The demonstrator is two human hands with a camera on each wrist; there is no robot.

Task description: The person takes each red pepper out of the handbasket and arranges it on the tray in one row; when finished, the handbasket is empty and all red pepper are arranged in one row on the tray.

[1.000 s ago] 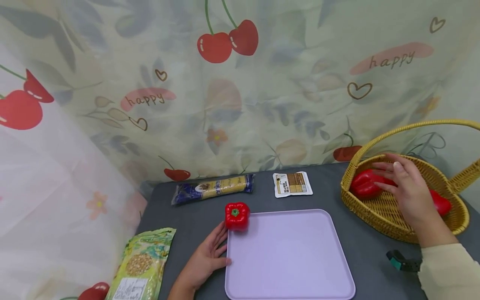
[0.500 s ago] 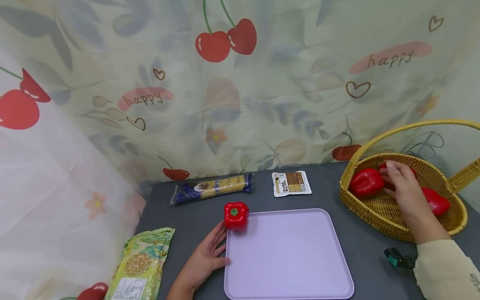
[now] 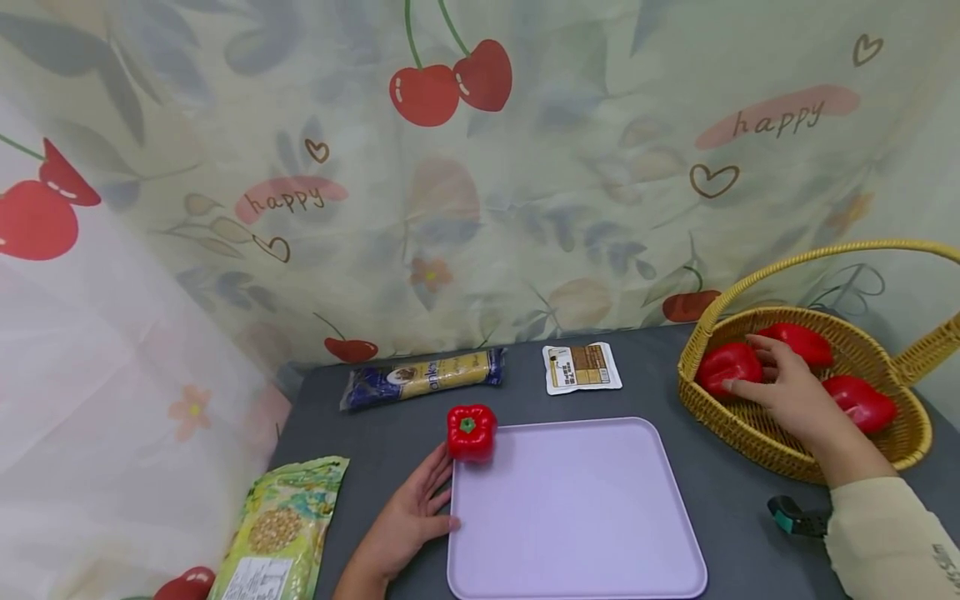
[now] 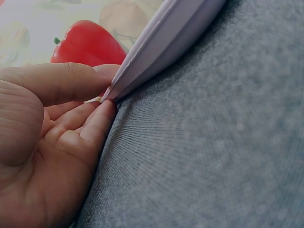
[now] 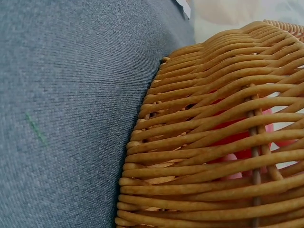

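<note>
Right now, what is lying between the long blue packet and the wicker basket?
The head view shows a white pouch between the blue packet and the wicker basket.

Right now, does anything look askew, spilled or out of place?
Nothing looks spilled. The one mild oddity is the red pepper at the far left corner of the lilac tray: it covers that corner, possibly overhanging the rim, though I can't tell.

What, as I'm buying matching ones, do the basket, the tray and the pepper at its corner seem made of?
Basket: rattan or a plastic imitation, slightly glossy, judging by the round woven strands.
Tray: probably moulded plastic, satin lilac, given its smooth, even surface and rounded corners.
Pepper: glossy red with bright highlights; real or plastic, I can't tell.
</note>
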